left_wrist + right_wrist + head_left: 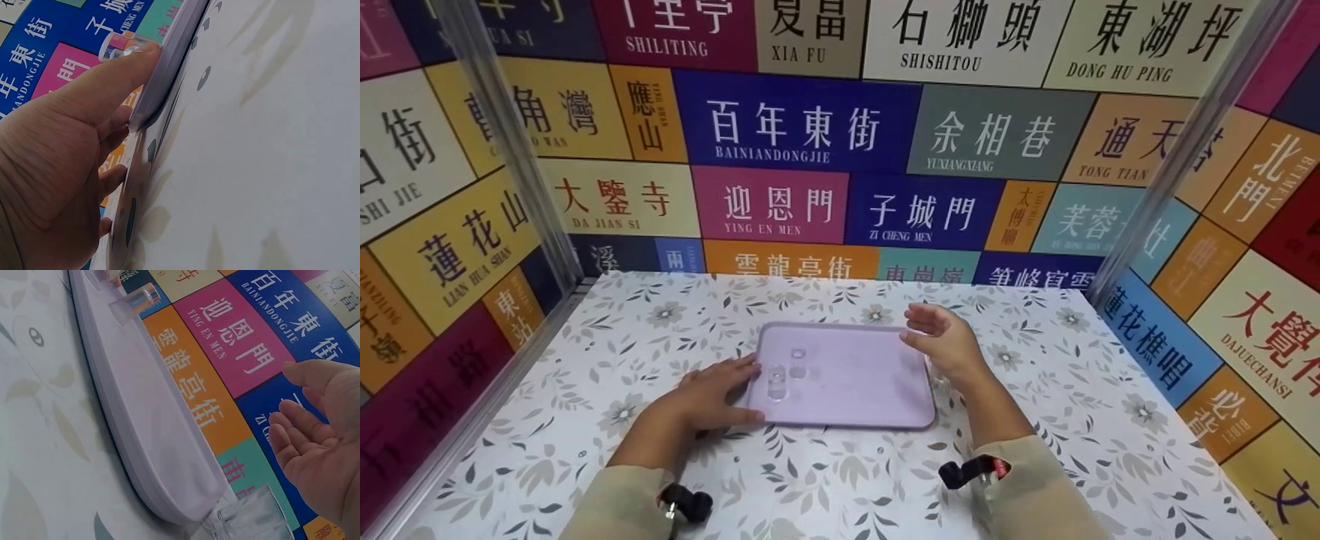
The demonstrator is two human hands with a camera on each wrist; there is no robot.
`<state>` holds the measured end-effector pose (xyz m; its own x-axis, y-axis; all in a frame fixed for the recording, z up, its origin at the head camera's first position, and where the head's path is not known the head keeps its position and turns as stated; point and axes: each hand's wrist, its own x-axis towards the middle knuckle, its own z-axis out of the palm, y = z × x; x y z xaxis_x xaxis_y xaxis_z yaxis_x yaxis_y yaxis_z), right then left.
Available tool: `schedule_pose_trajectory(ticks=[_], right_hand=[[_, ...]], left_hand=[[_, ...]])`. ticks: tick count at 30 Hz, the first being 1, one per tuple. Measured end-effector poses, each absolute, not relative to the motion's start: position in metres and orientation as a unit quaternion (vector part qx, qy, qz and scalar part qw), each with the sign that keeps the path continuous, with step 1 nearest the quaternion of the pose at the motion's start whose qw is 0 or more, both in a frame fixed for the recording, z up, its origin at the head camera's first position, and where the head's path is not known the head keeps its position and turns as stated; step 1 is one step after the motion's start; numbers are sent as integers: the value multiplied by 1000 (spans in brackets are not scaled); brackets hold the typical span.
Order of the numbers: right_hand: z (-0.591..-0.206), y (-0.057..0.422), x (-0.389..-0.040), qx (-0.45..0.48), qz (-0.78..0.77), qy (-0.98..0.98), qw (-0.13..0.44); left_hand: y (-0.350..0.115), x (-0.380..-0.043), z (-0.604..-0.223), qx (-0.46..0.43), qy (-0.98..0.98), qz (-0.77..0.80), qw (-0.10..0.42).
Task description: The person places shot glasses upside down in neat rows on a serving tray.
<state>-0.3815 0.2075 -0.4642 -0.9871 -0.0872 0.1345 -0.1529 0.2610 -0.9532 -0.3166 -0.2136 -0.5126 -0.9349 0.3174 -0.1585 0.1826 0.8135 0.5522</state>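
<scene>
A pale purple tray (855, 375) lies flat on the table. Two small clear cups stand at its left end, a farther cup (798, 353) and a nearer cup (776, 379). My left hand (701, 397) rests at the tray's left edge, its fingers spread and thumb by the near corner. In the left wrist view the thumb touches the rim. Over the tray's far right corner my right hand (949, 345) is raised with loosely bent fingers and holds nothing. A larger clear glass (253, 517) stands just off the tray's right end, mostly hidden behind that hand in the head view.
A white floral cloth (840, 480) covers the table. Panels with coloured name signs (799, 124) rise behind it and on both sides. Clear upright posts mark the left corner (521, 150) and right corner (1170, 165).
</scene>
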Motion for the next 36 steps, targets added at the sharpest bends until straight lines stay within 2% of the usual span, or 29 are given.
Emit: schedule_pose_trajectory(ticks=[15,29,36], right_hand=[[-458,269,-376,23,574,-818,44],[-471,303,-377,-10,565,-825,24],[-487,319,-379,-9,549,-836,-8]], left_hand=[[-215,-316,-513,142,948,259,119],[-215,-318,-516,133,948,261,122],[-214,-319,-516,139,949,257,120]])
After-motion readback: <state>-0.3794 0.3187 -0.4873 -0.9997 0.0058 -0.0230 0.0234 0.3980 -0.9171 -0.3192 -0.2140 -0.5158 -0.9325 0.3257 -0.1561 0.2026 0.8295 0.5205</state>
